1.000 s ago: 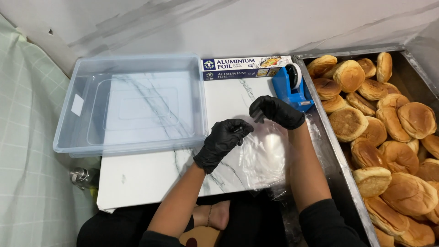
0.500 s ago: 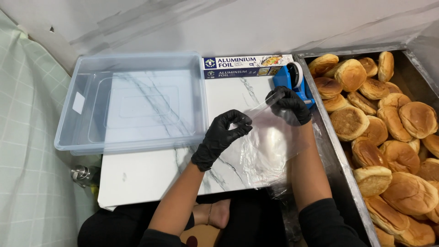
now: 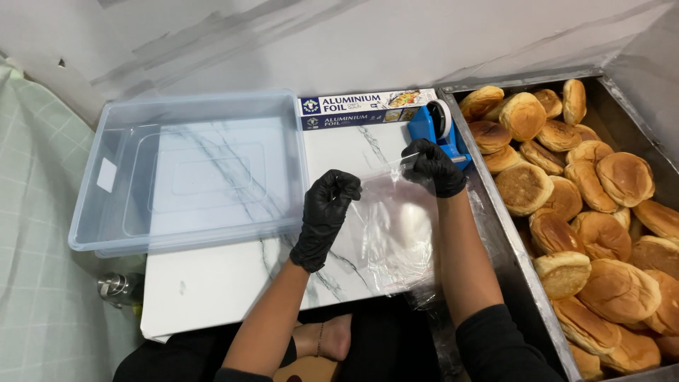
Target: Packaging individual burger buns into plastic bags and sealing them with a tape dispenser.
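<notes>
Both my hands wear black gloves. My left hand pinches the top edge of a clear plastic bag that hangs over the white marble board. My right hand grips the bag's other upper corner, stretching the mouth taut between the hands. The right hand sits right beside a blue tape dispenser. The bag looks empty.
A clear plastic tub rests on the board's left part. A long foil box lies against the wall. A metal tray on the right holds several browned buns. A small metal object sits lower left.
My right hand has moved up and right toward the tape dispenser, pulling the bag's mouth wider. My left hand has stayed nearly in place, holding its corner.
</notes>
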